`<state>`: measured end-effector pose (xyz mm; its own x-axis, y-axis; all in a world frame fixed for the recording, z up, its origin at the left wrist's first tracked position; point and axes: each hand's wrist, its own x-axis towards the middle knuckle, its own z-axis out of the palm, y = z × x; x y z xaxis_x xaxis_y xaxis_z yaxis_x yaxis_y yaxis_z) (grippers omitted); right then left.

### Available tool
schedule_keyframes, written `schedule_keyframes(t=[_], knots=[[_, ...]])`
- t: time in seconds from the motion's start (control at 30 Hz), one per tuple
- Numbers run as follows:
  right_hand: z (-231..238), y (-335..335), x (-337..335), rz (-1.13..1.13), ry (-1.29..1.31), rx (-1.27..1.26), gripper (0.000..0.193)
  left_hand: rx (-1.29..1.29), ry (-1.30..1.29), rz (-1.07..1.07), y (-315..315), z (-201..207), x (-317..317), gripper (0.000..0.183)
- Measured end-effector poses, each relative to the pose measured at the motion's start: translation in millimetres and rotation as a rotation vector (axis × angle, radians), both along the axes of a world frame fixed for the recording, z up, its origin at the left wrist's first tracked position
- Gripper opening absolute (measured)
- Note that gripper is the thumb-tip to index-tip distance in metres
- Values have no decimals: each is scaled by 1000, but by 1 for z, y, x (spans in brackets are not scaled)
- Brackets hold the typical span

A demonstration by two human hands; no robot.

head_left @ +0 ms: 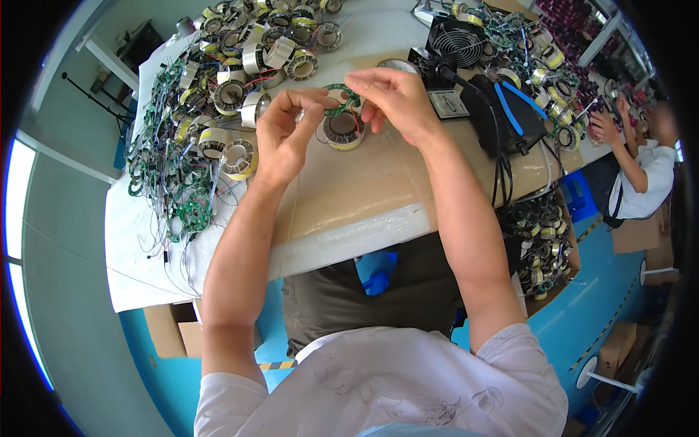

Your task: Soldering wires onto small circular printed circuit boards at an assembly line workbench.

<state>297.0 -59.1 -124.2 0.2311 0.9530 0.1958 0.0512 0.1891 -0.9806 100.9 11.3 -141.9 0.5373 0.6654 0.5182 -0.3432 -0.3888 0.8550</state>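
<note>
A thin green ring-shaped circuit board (336, 111) is held up over the table's tan mat. My left hand (287, 131) pinches its left edge between thumb and fingers. At the board's right edge, the fingers of my right hand (400, 102) are curled in and appear to grip it, though the fingertips partly hide the contact. Just below the board sits a round wire-wound motor stator (342, 138) with a pale outer band. A red wire shows beside it, but I cannot tell where it attaches.
A large heap of stators and green boards (237, 95) covers the table's left side. On the right stand a black fan (457, 45), a black box (510, 120) and blue-handled pliers (510, 108). More stators (561, 109) lie beyond. A box of parts (542, 247) stands below; a co-worker (644, 171) is at far right.
</note>
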Motion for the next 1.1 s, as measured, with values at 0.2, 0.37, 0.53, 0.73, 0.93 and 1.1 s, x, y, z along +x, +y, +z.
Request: schedule_keyframes(t=[0.2, 0.37, 0.53, 0.73, 0.93, 1.1], knots=[[-11, -28, 17, -435, 467, -12, 33, 25, -18, -10, 4, -2, -2, 6], [-16, -46, 43, -675, 622, 36, 23, 54, 13, -14, 5, -1, -1, 3], [-17, -36, 53, -808, 474, 98, 27, 101, 17, -7, 6, -2, -2, 3], [-12, -67, 31, -1129, -277, 325, 31, 79, 22, -1, 6, -1, -4, 2], [-28, -89, -19, -707, 130, 666, 20, 51, -3, 3, 5, 1, -2, 2], [-54, -89, -55, -512, 180, 656, 22, 78, -1, -7, 7, 1, -3, 3]])
